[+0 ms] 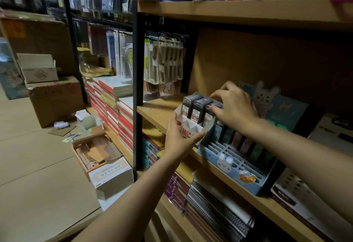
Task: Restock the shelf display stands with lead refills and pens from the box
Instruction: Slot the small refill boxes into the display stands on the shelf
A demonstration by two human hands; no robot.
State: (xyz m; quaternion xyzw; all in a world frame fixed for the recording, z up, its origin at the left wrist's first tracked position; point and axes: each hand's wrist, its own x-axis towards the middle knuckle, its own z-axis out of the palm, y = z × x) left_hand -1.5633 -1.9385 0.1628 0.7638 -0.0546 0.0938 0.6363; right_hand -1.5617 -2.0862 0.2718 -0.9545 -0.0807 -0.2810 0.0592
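Cardboard, thin and white, is what the left hand point(178, 136) steadies: its palm and thumb cup the front left corner of the lead refill stand point(188, 125), fingers curled round the low front wall. Such a tray is light and will buckle if squeezed, so a broad hold at the corner looks better than a pinch on the flap.

Just above and behind that hand, the right hand point(236, 106) reaches over the stand with its fingers bent down onto the rightmost row of lead refill cases point(198, 108), fingertips pinching or pressing the top of one case; which of the two I cannot tell. These cases seem to be small, hard plastic, smooth and probably slippery, light enough that one slides in with little force. Best taken by the narrow edges near the top, then pushed straight down into its slot.

Under both hands lies the wooden shelf point(156, 110), the stand sitting near its front edge. Just right of the left hand stands a blue bunny display stand point(227, 162) with a slotted grid, its back rows holding what look like pen packs, the front slots vacant. Far left of the hands, an opened box point(104, 162) sits on the floor.
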